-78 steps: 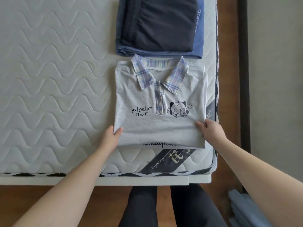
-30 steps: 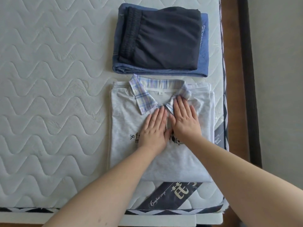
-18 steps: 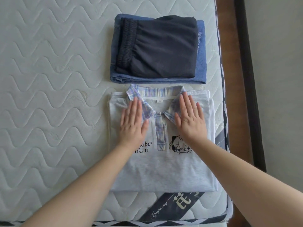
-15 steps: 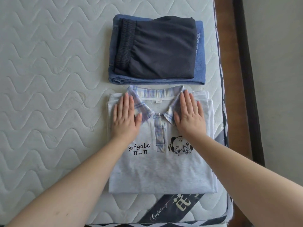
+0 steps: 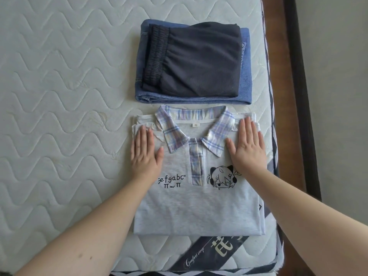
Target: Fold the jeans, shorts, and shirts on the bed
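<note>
Two flat hands are pressing down on a folded grey shirt that is lying near the mattress edge at six o'clock. At nine o'clock on the shirt's shoulder, the left hand is resting with fingers straight and close together, thumb spread, holding nothing. At three o'clock, on the opposite shoulder, the right hand is lying the same way, fingers wide and straight, gripping nothing. Between them the plaid collar is sitting open, with a cartoon print and lettering below it. At twelve o'clock from the shirt, just beside its collar, folded dark shorts are lying on top of folded blue jeans. A dark label is showing on the mattress at six o'clock.
</note>
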A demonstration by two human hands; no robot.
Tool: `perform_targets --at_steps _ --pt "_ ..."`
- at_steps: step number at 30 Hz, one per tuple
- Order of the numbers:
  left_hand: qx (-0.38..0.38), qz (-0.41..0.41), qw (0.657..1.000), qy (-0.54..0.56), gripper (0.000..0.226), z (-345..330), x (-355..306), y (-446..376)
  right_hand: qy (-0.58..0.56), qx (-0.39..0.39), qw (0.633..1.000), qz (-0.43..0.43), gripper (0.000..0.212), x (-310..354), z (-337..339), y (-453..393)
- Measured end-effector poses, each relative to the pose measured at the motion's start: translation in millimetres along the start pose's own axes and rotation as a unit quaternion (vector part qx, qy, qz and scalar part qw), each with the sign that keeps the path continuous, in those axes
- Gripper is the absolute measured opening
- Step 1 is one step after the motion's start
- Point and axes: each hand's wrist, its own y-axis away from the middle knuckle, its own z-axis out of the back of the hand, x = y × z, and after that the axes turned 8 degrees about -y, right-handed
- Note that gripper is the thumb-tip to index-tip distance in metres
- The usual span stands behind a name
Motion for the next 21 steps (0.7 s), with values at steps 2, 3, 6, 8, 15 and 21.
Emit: perform_targets --at_steps 2,3,6,8,15,21 --pt "0.006 0.009 1.0 0.0 0.069 1.1 2.5 18.4 -0.004 -0.011 1.0 -0.005 0.073 -0.2 2.3 18.8" --pt "0.009 0.01 1.0 0.0 0.068 2.9 0.3 25.5 -0.01 -0.014 1.0 -0.001 0.07 3.0 1.9 31.5" --pt "0.011 -0.032 0.999 -0.01 0.066 4.7 -14.8 55.5 -0.025 0.009 0.999 0.033 0.067 21.4 -11.2 82.9" --pt "0.015 -0.1 0.995 -0.02 0.065 -0.4 -26.2 88.0 -0.027 0.039 0.997 0.063 0.065 31.0 -24.9 119.6" --pt "0.066 -0.087 0.992 -0.06 0.068 -7.1 -0.5 164.6 0.029 0.097 0.992 0.071 0.066 -11.4 -31.4 176.3" --pt "0.175 -0.062 0.98 -0.068 0.07 7.1 20.2 217.2 0.07 0.171 0.975 0.123 0.067 -31.7 -17.2 212.5"
